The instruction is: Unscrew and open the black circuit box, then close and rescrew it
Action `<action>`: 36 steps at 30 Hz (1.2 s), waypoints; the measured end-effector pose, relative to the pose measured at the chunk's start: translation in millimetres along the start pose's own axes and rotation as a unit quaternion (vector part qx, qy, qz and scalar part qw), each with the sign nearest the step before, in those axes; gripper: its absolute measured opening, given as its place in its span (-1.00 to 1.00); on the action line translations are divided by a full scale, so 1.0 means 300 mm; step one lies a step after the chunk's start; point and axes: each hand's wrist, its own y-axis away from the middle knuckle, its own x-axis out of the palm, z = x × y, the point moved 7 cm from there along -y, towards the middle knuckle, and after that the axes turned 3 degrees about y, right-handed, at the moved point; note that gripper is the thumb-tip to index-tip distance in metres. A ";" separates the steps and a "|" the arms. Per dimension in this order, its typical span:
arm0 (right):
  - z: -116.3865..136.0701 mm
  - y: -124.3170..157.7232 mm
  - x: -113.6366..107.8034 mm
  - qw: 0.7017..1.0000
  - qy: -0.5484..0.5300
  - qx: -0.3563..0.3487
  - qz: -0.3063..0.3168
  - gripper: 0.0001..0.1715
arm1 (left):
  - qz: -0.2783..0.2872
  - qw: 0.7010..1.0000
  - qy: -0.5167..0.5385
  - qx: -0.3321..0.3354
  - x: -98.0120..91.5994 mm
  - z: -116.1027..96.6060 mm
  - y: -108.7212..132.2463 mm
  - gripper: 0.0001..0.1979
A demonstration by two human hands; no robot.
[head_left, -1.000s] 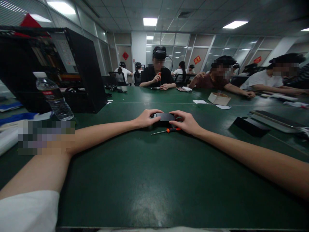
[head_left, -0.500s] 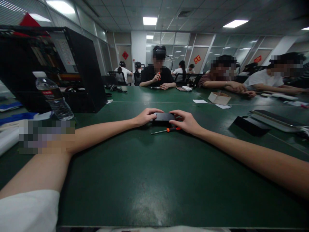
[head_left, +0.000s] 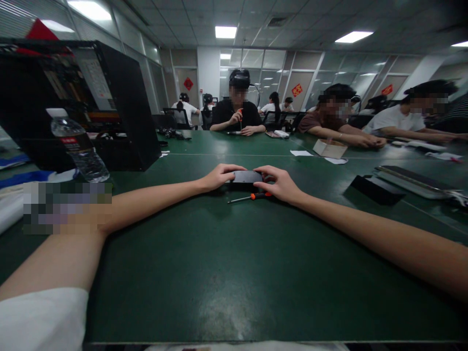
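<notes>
Table: green mat [head_left: 226,273], worn and shiny near.
Hands: left hand [head_left: 217,177] and right hand [head_left: 280,184] hold a black box [head_left: 246,176] (screwdriver [head_left: 250,197] just beside).
Room: office, ceiling lights on, other people [head_left: 237,114] seated far.

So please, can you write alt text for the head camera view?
Both the left hand and the right hand grip a small black device on a green table. An orange-handled screwdriver lies just before it; other people sit opposite.

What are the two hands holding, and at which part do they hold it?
A small flat black device, held at its two short ends: the left hand grips the left end, the right hand the right end.
</notes>
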 end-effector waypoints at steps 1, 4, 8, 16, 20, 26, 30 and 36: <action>-0.001 0.000 -0.001 1.000 0.000 0.000 0.000 -0.46 | 0.000 1.000 0.000 0.001 0.000 -0.001 0.000 -0.52; -0.004 0.001 -0.003 1.000 0.000 -0.001 -0.002 -0.46 | 0.002 1.000 0.000 0.006 0.001 -0.006 0.000 -0.51; -0.003 0.002 -0.004 1.000 0.002 -0.005 0.000 -0.45 | 0.003 1.000 0.000 0.004 0.001 -0.009 0.002 -0.51; 0.009 0.002 -0.007 1.000 0.005 -0.009 0.000 -0.47 | 0.004 1.000 0.003 -0.003 -0.001 0.000 0.001 -0.54; 0.011 0.004 -0.006 1.000 0.002 -0.013 0.000 -0.47 | 0.005 1.000 0.007 -0.001 0.000 0.001 0.001 -0.55; 0.016 0.005 -0.008 1.000 -0.004 -0.020 -0.005 -0.49 | 0.006 1.000 0.014 0.000 0.002 0.005 0.000 -0.54; 0.023 0.005 -0.011 1.000 -0.004 -0.029 -0.008 -0.51 | 0.005 1.000 0.016 -0.004 0.000 0.005 0.001 -0.53; 0.019 0.005 -0.010 0.999 -0.017 -0.033 -0.010 -0.51 | 0.004 1.000 0.020 -0.008 -0.001 0.002 0.004 -0.53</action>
